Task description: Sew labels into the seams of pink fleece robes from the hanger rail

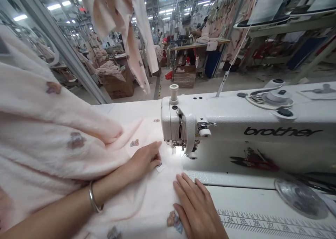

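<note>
The white table [244, 202] filled the lower frame, with a printed ruler [262, 225] reading 24 to 29 at lower right. Pink cloth [86, 155] with bear prints covered its left and center, running up to the lit needle area of the machine [223, 114]. The left hand [147, 160] lay on the cloth at center, its thumb at a small label [159, 167]; I cannot tell whether the fingers pinched it. The right hand [196, 207] rested flat at lower center, fingers slightly apart. Red-handled snips [254, 162] and a clear dish [301, 197] lay at right. Behind, garments [136, 46] hung at upper center, 2 boxes [118, 85] stood on the grey floor [241, 76], and strip lights [54, 7] lined the ceiling.
</note>
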Demonstrator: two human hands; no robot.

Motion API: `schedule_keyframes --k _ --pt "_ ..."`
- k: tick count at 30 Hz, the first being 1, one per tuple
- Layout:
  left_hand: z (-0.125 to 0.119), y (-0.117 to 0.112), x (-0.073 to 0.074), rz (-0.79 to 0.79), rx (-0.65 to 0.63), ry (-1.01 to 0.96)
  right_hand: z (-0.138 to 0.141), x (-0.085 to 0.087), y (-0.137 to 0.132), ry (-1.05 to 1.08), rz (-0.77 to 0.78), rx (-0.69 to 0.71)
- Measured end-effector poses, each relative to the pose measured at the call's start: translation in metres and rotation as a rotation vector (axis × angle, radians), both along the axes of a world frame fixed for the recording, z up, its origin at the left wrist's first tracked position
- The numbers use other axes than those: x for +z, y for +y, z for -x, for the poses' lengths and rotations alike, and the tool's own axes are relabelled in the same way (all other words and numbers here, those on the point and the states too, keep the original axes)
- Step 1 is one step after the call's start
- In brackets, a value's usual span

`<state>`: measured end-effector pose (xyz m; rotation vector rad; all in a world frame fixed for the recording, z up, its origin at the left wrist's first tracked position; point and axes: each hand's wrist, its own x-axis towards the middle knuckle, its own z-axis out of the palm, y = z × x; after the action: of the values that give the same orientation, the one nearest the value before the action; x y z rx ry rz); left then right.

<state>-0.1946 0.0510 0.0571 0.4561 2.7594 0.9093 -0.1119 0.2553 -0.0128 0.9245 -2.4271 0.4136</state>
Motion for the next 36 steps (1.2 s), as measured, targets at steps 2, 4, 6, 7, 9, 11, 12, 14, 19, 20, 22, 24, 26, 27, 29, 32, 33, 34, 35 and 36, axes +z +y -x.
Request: schedule_keyframes --k 2,4,6,7,9,11,12,14,19,20,22,24,26,27,29,32,33,34,35,36 --pt "-0.002 0.006 0.014 -0.021 0.052 0.019 -0.001 0.003 0.001 -0.003 0.002 0.003" --pt "-0.002 0.015 0.026 -0.066 0.11 0.016 -0.002 0.005 0.003 -0.022 0.03 0.02" --pt "0.0 0.024 0.027 -0.137 0.125 -0.096 -0.001 0.006 0.004 -0.076 0.135 0.008" --pt "0.002 0.028 0.023 -0.182 0.13 -0.183 0.0 0.006 0.004 -0.12 0.21 -0.021" --pt "0.005 0.031 0.008 -0.285 0.176 -0.34 0.002 0.004 0.004 -0.212 0.342 -0.117" --pt "0.008 0.032 -0.009 -0.37 0.251 -0.409 0.005 0.002 0.003 -0.248 0.384 -0.198" --pt "0.009 0.031 -0.016 -0.389 0.274 -0.423 0.006 0.001 0.002 -0.241 0.367 -0.211" --pt "0.01 0.031 -0.024 -0.366 0.286 -0.425 0.007 -0.001 -0.001 -0.19 0.307 -0.213" --pt "0.01 0.031 -0.02 -0.265 0.27 -0.417 0.007 -0.002 -0.007 -0.121 0.199 -0.21" --pt "0.01 0.031 -0.019 -0.268 0.269 -0.424 0.007 -0.001 -0.007 -0.12 0.186 -0.209" --pt "0.01 0.031 -0.018 -0.275 0.261 -0.431 0.007 -0.001 -0.007 -0.119 0.169 -0.206" --pt "0.01 0.031 -0.018 -0.281 0.258 -0.431 0.006 -0.001 -0.007 -0.121 0.159 -0.205" --pt "0.009 0.031 -0.018 -0.282 0.257 -0.426 0.006 -0.001 -0.006 -0.128 0.148 -0.209" --pt "0.009 0.031 -0.019 -0.284 0.256 -0.423 0.006 -0.001 -0.006 -0.129 0.142 -0.211" --pt "0.009 0.031 -0.02 -0.291 0.252 -0.415 0.007 -0.001 -0.007 -0.122 0.134 -0.212" --pt "0.01 0.03 -0.024 -0.29 0.253 -0.397 0.007 -0.001 -0.008 -0.104 0.13 -0.22" --pt "0.01 0.03 -0.025 -0.288 0.254 -0.389 0.007 -0.001 -0.008 -0.105 0.129 -0.224" --pt "0.01 0.03 -0.026 -0.285 0.254 -0.382 0.007 -0.001 -0.009 -0.106 0.128 -0.227" --pt "0.009 0.03 -0.027 -0.282 0.251 -0.375 0.008 -0.001 -0.009 -0.107 0.127 -0.23" --pt "0.009 0.03 -0.028 -0.28 0.247 -0.369 0.007 -0.002 -0.009 -0.108 0.125 -0.231"
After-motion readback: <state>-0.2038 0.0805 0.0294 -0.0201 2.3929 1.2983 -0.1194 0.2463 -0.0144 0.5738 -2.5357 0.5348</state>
